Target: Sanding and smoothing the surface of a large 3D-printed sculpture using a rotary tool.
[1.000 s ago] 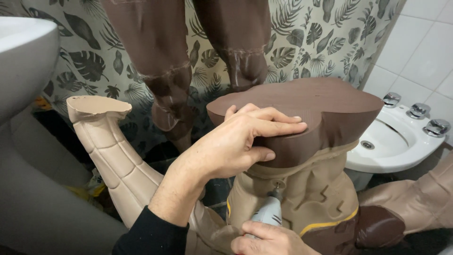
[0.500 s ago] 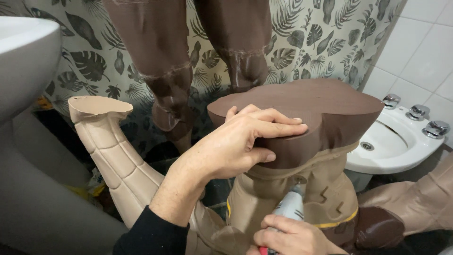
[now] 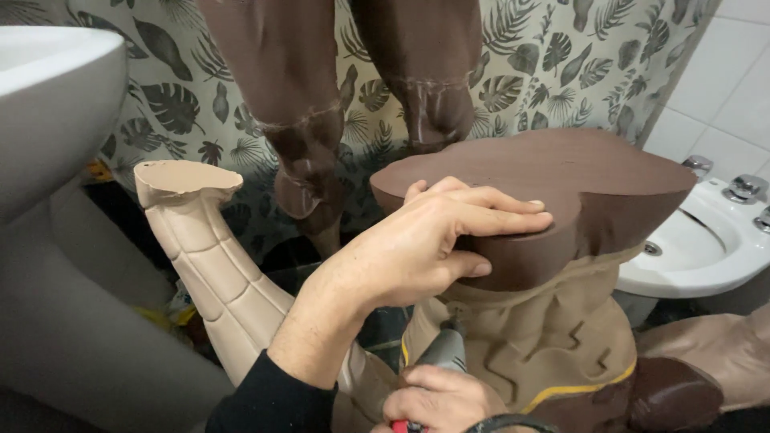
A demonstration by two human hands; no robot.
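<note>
gripping the brown flat-topped sculpted piece (image 3: pixel 553 200), the left hand (image 3: pixel 425 244) lies over its front edge, fingers spread along the top and thumb tucked under the rim, just as it did a second ago. what has changed is lower down: the right hand (image 3: pixel 441 401), which a second ago sat closed and low with no tool showing, now holds a grey rotary tool (image 3: pixel 445 353) raised upright, its tip right up at the tan sculpted body (image 3: pixel 545 337) under the overhang of the brown top; whether the bit touches, i cannot tell. half a second ago the tool was already coming up; now it stands nearer the seam between brown and tan. by my reading, the steadying grip is set and the tool is brought to the spot to be worked.

the piece stands in the middle of the view, in front of a white bidet (image 3: pixel 706 248). a tan segmented limb piece (image 3: pixel 208 265) leans at the left beside a white sink (image 3: pixel 56 104), and two brown leg-shaped pieces (image 3: pixel 305 104) hang before a leaf-patterned curtain (image 3: pixel 553 64).
</note>
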